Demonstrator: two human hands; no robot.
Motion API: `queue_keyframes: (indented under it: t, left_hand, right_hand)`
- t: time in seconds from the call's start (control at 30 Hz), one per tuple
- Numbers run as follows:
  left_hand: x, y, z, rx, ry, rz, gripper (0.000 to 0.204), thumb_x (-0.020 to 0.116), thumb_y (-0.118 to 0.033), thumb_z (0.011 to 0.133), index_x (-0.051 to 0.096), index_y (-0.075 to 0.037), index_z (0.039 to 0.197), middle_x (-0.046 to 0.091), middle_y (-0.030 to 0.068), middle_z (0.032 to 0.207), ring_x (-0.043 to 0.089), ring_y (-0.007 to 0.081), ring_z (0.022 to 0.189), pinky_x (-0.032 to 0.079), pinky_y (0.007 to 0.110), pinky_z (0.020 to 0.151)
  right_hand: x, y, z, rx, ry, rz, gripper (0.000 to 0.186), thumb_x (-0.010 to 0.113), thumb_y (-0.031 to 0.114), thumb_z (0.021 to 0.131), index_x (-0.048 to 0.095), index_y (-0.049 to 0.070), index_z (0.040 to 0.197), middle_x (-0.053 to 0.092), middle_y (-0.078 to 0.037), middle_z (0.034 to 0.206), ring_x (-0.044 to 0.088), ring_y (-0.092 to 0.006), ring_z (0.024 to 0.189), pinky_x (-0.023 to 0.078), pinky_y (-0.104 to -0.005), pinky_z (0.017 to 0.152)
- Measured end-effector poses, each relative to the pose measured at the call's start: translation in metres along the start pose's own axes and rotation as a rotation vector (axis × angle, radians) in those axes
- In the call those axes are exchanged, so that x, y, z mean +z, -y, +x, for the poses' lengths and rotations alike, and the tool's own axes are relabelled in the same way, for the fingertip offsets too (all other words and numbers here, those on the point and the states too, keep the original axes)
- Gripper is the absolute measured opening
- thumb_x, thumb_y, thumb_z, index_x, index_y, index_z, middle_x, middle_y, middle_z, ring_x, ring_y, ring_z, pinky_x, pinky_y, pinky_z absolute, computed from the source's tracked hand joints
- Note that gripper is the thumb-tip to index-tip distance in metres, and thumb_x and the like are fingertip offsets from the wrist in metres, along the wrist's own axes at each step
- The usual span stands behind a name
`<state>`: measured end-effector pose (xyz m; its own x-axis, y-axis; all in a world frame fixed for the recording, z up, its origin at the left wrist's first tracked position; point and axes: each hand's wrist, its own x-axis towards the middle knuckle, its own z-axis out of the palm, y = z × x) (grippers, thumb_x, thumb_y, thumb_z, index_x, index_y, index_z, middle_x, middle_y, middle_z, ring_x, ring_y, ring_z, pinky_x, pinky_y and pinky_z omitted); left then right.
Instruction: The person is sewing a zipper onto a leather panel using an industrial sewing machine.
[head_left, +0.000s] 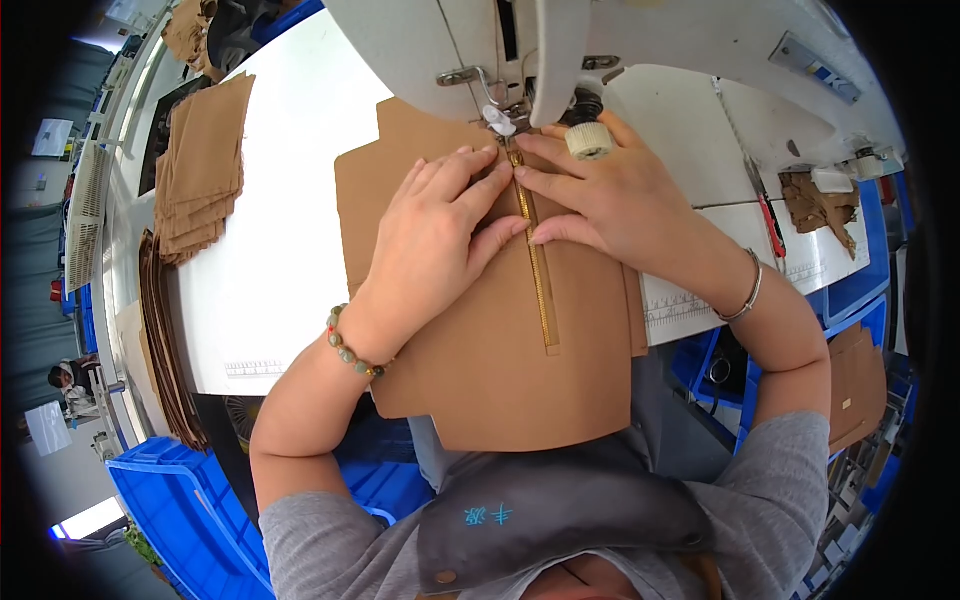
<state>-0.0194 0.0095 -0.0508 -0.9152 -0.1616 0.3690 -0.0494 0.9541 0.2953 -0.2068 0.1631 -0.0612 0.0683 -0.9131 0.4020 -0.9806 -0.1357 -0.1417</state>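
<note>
Brown leather-look panel (480,400); probably light, flexible; best held flat beside gold zipper (541,290); our left hand (428,232), right hand (620,195) lie loosely spread

We see a grey top (765,540) whose short sleeves (315,545) end above the elbows, and over it a smooth-looking dark grey apron (590,500). Bright blue lettering (488,515) sits left of the apron's middle, and a round coppery stud (445,577) marks its left corner nearest the neck. A bracelet (346,354) circles the left wrist (365,325) — mostly green beads with a touch of red — and a slim silver-coloured bangle (757,280) rings the right wrist (735,280).
</note>
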Motion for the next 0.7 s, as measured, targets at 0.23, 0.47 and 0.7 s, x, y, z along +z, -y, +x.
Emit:
queue_keyframes:
  t: [0.23,0.47,0.7]
  left_hand:
    - [0.001,0.001,0.000,0.011,-0.013,0.005,0.045,0.080,-0.026,0.090,0.073,-0.001,0.126,0.068,0.0151,0.135,0.065,0.0345,0.118,0.054,0.042,0.101]
    - [0.000,0.003,0.003,0.007,-0.011,0.017,0.045,0.079,-0.029,0.090,0.073,-0.001,0.126,0.068,0.0143,0.135,0.065,0.0344,0.118,0.054,0.042,0.101]
    - [0.001,0.004,0.001,0.035,-0.037,0.049,0.047,0.079,-0.031,0.090,0.073,-0.002,0.125,0.069,0.0130,0.134,0.065,0.0341,0.119,0.052,0.043,0.103]
  right_hand:
    - [0.001,-0.001,-0.002,0.005,0.002,-0.002,0.053,0.074,0.052,0.086,0.074,0.012,0.121,0.070,-0.002,0.123,0.062,-0.0239,0.126,0.036,-0.0572,0.119]
    - [-0.003,-0.004,0.008,-0.049,-0.085,-0.029,0.042,0.074,0.047,0.090,0.077,0.013,0.114,0.074,-0.003,0.111,0.068,-0.0242,0.114,0.037,-0.0553,0.120]
    - [-0.044,-0.033,0.018,0.319,-0.494,0.267,0.017,0.069,0.015,0.096,0.083,0.006,0.101,0.076,-0.007,0.080,0.061,-0.0186,0.061,0.045,-0.0295,0.057]
